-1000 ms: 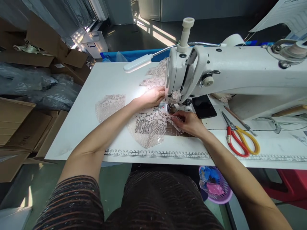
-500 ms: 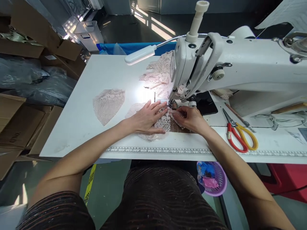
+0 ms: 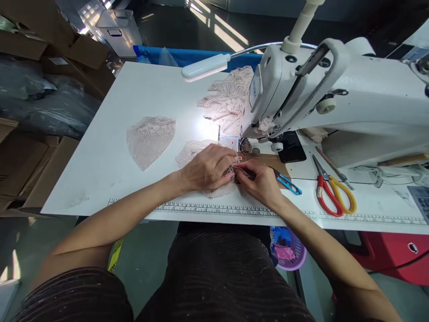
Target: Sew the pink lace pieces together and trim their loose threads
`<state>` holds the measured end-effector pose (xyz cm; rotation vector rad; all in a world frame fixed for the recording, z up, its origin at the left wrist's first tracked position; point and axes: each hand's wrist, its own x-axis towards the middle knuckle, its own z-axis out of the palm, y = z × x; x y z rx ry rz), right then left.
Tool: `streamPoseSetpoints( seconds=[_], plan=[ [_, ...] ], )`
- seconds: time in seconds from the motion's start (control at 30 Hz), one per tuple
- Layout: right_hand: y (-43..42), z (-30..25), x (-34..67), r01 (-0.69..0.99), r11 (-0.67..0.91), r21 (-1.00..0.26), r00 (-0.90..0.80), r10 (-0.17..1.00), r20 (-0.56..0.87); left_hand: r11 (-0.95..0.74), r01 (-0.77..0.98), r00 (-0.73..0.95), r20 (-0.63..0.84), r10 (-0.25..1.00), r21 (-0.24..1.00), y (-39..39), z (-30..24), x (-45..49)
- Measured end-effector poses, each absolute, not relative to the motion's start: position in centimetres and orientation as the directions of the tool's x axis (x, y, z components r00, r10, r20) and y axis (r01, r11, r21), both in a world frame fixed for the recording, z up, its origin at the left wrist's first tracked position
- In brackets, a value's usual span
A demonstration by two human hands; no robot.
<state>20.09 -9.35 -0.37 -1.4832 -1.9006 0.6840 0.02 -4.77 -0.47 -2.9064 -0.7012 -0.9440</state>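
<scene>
A pale pink lace piece (image 3: pixel 191 150) lies in front of the sewing machine (image 3: pixel 268 89), partly under my left hand (image 3: pixel 212 167). That hand is closed on the lace edge, its fingers curled. Close against it, my right hand (image 3: pixel 259 181) pinches the same edge between thumb and forefinger. Both hands sit just before the needle area, and the lace has come out from under the presser foot. Blue thread snips (image 3: pixel 287 182) lie beside my right hand on a brown plate (image 3: pixel 268 163).
A second lace piece (image 3: pixel 150 138) lies flat at left, and more lace (image 3: pixel 231 98) is bunched behind the needle. Red and yellow scissors (image 3: pixel 335 192) and a dark phone (image 3: pixel 292 147) lie at right. A lamp (image 3: pixel 205 67) hangs over the table. A purple basket (image 3: pixel 298 257) stands below.
Both hands have drawn the lace toward me, away from the needle. My left hand went from lying flat to gripping. The blue snips now show, and the view has shifted.
</scene>
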Motion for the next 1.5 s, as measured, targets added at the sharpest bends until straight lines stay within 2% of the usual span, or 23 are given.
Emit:
streamPoseSetpoints(
  seconds=[0.13, 0.23, 0.27, 0.37, 0.53, 0.63, 0.7, 1.0, 1.23, 1.5],
  plan=[
    [-8.9, 0.2, 20.6, 0.682, 0.309, -0.663, -0.300, 0.945, 0.132, -0.910, 0.377, 0.758, 0.505, 0.412, 0.175, -5.0, -1.1, 0.5],
    [-7.4, 0.9, 22.4, 0.602, 0.366, -0.710, -0.482, 0.875, 0.043, -0.892, 0.410, 0.770, 0.453, 0.450, 0.189, -4.7, -1.6, 0.4],
    [-6.7, 1.0, 23.1, 0.605, 0.358, -0.711, -0.485, 0.874, 0.028, -0.895, 0.407, 0.779, 0.442, 0.446, 0.186, -4.5, -1.6, 0.3],
    [-5.1, 0.9, 24.5, 0.698, 0.380, -0.608, -0.445, 0.894, 0.048, -0.915, 0.364, 0.792, 0.460, 0.402, 0.173, -4.3, -1.6, 0.0],
    [-4.4, 0.2, 24.1, 0.724, 0.579, -0.375, -0.589, 0.802, 0.101, -0.933, 0.332, 0.789, 0.502, 0.354, 0.137, -4.2, -1.4, -0.3],
    [-4.6, 0.2, 23.5, 0.772, 0.581, -0.258, -0.587, 0.807, 0.061, -0.939, 0.320, 0.785, 0.519, 0.338, 0.129, -4.0, -1.4, -0.5],
    [-4.8, 0.2, 23.2, 0.786, 0.576, -0.224, -0.582, 0.812, 0.047, -0.943, 0.305, 0.789, 0.520, 0.328, 0.131, -3.9, -1.4, -0.6],
    [-5.2, -0.6, 22.8, 0.817, 0.529, -0.228, -0.535, 0.844, 0.044, -0.955, 0.294, 0.796, 0.544, 0.266, 0.036, -3.3, -1.0, -0.9],
    [-5.7, -0.2, 22.4, 0.829, 0.519, -0.208, -0.528, 0.849, 0.012, -0.976, 0.212, 0.814, 0.545, 0.202, 0.045, -3.3, -1.0, -0.9],
    [-5.8, -0.8, 22.4, 0.826, 0.512, -0.236, -0.514, 0.856, 0.059, -0.966, 0.245, 0.808, 0.533, 0.249, 0.080, -3.0, -1.7, -1.3]
  ],
)
